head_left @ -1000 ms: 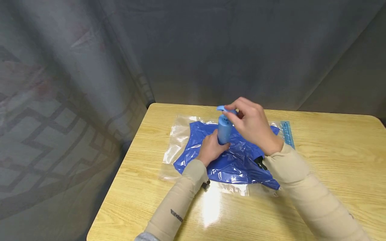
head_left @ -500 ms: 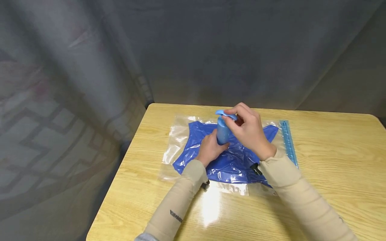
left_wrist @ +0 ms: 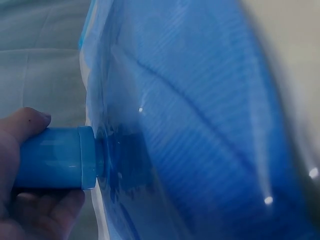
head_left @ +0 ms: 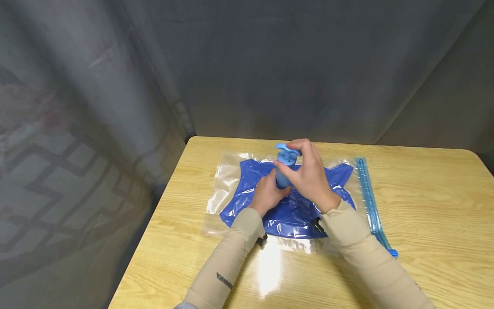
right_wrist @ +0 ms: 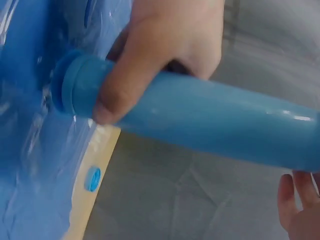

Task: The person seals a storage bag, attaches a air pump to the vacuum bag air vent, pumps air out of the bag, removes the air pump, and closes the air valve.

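A light-blue hand pump [head_left: 284, 176] stands on a clear vacuum storage bag [head_left: 225, 171] with blue fabric [head_left: 247, 195] inside. In the left wrist view the foot of the pump [left_wrist: 87, 157] meets the bag's film. My left hand [head_left: 268, 193] grips the barrel low down, thumb on one side and fingers on the other. My right hand [head_left: 308, 176] is at the top, its index finger hooked over the wing-shaped handle [head_left: 287, 148] and its thumb by the barrel's upper end. In the right wrist view, fingers of the right hand [right_wrist: 302, 210] appear beside the barrel's top end.
Along the bag's right side runs a blue zip strip [head_left: 368, 197] with a slider [head_left: 393, 252] at its near end. A small blue round piece [right_wrist: 92, 178] lies by the edge of the wooden table [head_left: 424, 206]. Grey curtains [head_left: 247, 77] hang behind and left.
My right hand has come down and slightly left; its thumb has dropped from the handle to the barrel's top. The left hand keeps its grip. More of the zip strip now shows.
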The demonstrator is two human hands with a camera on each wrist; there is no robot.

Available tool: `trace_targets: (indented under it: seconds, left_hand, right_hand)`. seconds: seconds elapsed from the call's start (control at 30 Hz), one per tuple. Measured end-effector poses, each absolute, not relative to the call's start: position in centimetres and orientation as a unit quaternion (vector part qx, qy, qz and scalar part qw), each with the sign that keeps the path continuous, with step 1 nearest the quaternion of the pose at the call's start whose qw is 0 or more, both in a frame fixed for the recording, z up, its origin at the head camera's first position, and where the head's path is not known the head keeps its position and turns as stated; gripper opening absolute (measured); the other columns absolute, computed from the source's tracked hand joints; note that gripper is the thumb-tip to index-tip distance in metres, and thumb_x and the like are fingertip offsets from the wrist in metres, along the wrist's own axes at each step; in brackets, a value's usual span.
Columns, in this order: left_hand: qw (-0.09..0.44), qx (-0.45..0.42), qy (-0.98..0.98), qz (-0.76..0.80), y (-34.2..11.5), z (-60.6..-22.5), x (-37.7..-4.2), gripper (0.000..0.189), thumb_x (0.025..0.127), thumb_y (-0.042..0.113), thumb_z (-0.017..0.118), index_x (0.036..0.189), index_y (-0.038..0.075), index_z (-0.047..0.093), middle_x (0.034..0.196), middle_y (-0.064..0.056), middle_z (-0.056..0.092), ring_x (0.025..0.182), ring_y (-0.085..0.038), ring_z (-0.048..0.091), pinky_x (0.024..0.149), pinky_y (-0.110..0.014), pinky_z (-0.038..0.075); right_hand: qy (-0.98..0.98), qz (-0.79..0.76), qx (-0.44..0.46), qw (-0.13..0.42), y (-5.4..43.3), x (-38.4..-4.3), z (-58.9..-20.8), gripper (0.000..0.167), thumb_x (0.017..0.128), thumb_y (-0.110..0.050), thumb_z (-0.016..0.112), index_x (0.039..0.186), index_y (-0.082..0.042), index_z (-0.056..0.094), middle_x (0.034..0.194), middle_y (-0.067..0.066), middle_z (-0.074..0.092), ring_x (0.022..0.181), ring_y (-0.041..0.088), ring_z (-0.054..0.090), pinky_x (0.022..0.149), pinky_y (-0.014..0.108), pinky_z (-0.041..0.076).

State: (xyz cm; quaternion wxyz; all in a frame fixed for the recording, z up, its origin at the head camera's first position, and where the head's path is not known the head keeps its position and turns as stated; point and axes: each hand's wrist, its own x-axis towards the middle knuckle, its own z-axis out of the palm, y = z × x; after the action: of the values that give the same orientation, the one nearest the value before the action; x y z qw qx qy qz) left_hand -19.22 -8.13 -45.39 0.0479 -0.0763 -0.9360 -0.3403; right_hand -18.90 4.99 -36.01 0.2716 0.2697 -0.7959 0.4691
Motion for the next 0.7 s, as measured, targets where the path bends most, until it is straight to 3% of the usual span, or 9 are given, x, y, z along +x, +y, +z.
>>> trace_targets:
  seconds: [0.07,0.23,0.5,0.7]
  left_hand:
    - [0.045,-0.073,-0.936,-0.34,-8.1,-45.3,-19.2,0.056,0.078,0.033,0.075,0.124,0.008,0.055,0.1,-0.012,0.071,0.088,-0.029,0.068,0.078,-0.041,0.052]
    - [0.041,-0.071,-0.935,-0.344,-8.2,-45.4,-19.2,0.056,0.079,0.032,0.074,0.125,0.008,0.054,0.099,-0.012,0.071,0.087,-0.029,0.068,0.077,-0.041,0.052]
    - [0.053,-0.083,-0.933,-0.346,-8.3,-45.6,-19.1,0.058,0.079,0.033,0.075,0.125,0.006,0.055,0.099,-0.014,0.071,0.088,-0.031,0.069,0.077,-0.041,0.053]
    - [0.063,-0.091,-0.933,-0.343,-8.2,-45.6,-18.9,0.058,0.076,0.03,0.078,0.123,0.005,0.056,0.098,-0.016,0.072,0.088,-0.031,0.069,0.078,-0.041,0.054]
  right_hand:
    - [-0.801,0.475,0.256,0.259,4.6,-18.8,-36.3,0.053,0.074,-0.01,0.083,0.113,0.003,0.05,0.113,0.019,0.061,0.105,0.032,0.058,0.09,0.041,0.045]
    - [-0.803,0.485,0.244,0.245,4.2,-18.7,-36.5,0.053,0.076,-0.01,0.081,0.117,0.0,0.05,0.115,0.017,0.063,0.102,0.03,0.062,0.088,0.043,0.049]
    - [-0.814,0.524,0.176,0.178,4.1,-18.9,-36.9,0.043,0.076,-0.016,0.08,0.113,-0.002,0.061,0.103,0.014,0.068,0.091,0.027,0.064,0.079,0.041,0.05]
    - [-0.822,0.522,0.167,0.152,3.3,-19.4,-37.6,0.027,0.082,-0.018,0.07,0.107,-0.008,0.064,0.094,0.008,0.071,0.084,0.022,0.067,0.075,0.036,0.051]
